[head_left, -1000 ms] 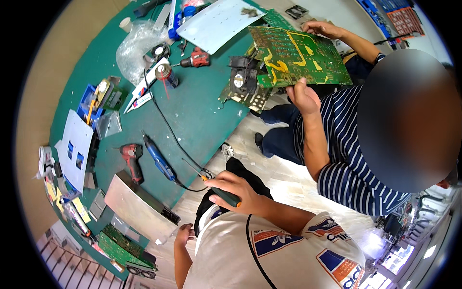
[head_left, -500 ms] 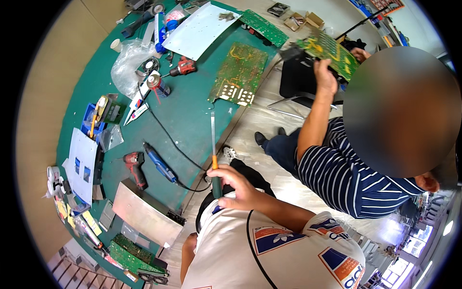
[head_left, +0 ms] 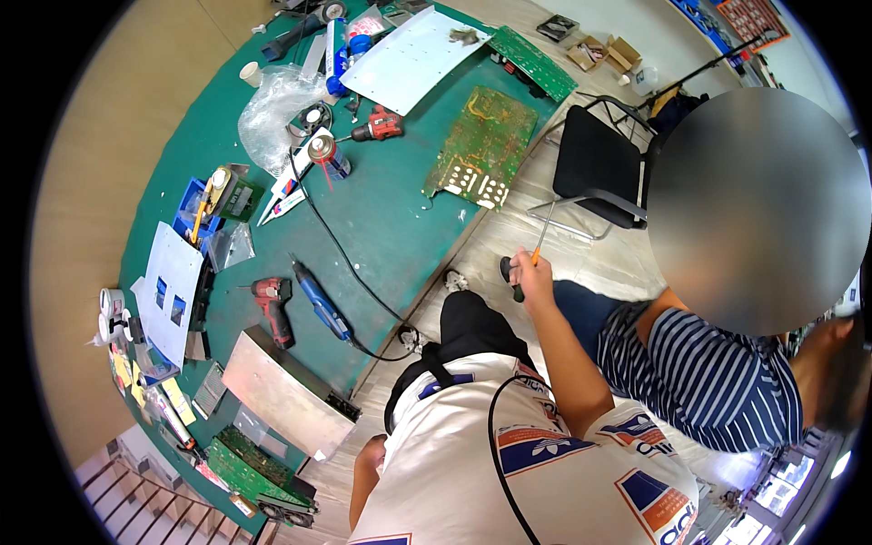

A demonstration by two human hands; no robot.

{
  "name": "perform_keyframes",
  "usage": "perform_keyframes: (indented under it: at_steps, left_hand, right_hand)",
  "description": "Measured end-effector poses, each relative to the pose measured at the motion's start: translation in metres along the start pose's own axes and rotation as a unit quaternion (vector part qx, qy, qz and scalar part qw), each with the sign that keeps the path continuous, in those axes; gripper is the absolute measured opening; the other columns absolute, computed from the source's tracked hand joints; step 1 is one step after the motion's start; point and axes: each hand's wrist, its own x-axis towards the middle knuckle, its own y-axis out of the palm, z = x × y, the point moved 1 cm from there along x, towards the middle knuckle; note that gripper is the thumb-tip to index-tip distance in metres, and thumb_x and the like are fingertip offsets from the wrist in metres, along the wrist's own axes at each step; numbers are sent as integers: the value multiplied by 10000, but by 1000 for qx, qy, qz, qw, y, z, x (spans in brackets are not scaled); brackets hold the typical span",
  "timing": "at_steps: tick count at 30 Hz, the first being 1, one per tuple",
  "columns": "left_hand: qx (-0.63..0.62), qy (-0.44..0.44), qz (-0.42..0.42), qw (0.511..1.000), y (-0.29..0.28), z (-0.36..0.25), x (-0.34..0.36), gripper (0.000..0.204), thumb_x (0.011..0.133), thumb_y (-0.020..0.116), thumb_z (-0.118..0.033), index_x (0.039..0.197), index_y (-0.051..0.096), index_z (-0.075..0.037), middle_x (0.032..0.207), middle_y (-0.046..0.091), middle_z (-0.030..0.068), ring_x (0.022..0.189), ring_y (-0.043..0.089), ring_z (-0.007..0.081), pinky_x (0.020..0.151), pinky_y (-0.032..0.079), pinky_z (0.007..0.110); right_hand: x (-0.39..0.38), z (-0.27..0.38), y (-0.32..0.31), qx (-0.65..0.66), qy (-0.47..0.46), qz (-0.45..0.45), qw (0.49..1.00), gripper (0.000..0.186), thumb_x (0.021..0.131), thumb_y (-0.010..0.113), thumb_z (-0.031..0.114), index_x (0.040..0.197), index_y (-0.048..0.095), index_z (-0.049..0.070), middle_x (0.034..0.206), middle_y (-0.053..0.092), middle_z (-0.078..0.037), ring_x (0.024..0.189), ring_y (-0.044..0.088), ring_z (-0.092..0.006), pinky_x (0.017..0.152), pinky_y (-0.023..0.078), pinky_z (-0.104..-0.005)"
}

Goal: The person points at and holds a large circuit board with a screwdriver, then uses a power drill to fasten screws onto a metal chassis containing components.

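My right hand (head_left: pixel 532 275) is closed around a screwdriver (head_left: pixel 544 231) with a dark green and orange handle. It is held out past the bench edge, with its metal shaft pointing up and away. Beneath my left side, my left hand (head_left: pixel 371 453) hangs low against my shirt, its fingers mostly hidden. On the green bench, the nearest tools are a blue pen-shaped power tool (head_left: pixel 322 302) with a black cord and a red cordless driver (head_left: pixel 273 311). Farther off, a bare green circuit board (head_left: pixel 483 145) lies close to the bench's right edge.
A person in a striped shirt (head_left: pixel 699 386) stands close on my right. Beyond my right hand is a black chair (head_left: pixel 595 162). The bench also bears a spray can (head_left: pixel 329 157), a red drill (head_left: pixel 379 124), a white metal panel (head_left: pixel 413 59) and a metal housing (head_left: pixel 277 391).
My right hand has swung to the right and away from my body with the screwdriver. The other person has turned and moved right; the circuit board they held is out of sight.
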Motion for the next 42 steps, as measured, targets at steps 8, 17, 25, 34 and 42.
perform_keyframes:
  at_steps: [8,17,25,34,42]
  left_hand:
    - [-53,-192,37,979,29,-43,36,376,954,415,-357,1193,607,-140,944,668,73,806,599,199,773,494,419]
    - [-226,-205,-20,952,76,-104,68,459,972,398,-340,1361,489,-113,972,645,108,883,622,246,750,511,428]
    - [-346,-257,-8,902,91,-53,93,449,956,418,-353,1323,514,-112,989,667,110,848,616,229,776,492,428]
    - [-141,-169,-2,975,88,-166,71,443,954,417,-350,1318,525,-122,1034,667,118,884,605,228,785,473,424]
    - [-172,-258,-13,951,79,-136,96,461,950,436,-348,1346,505,-124,1001,670,115,855,622,233,785,482,436]
  right_hand:
    - [142,0,-29,-41,91,-28,995,225,926,555,173,1070,592,4,864,584,-76,544,483,-124,461,435,-294]
    - [213,41,2,-33,199,3,979,292,910,553,168,1131,526,-21,1090,625,-205,514,468,-156,446,431,-342]
    - [230,36,6,-45,222,-14,974,197,872,540,129,1011,572,-8,1015,651,-202,507,461,-146,439,428,-333]
    - [214,28,42,53,273,42,960,208,859,506,96,1034,567,2,1003,670,-186,504,462,-132,438,435,-327]
    - [214,-2,23,-254,-43,144,956,139,893,563,150,937,590,20,822,637,-133,600,606,-220,540,487,-375]
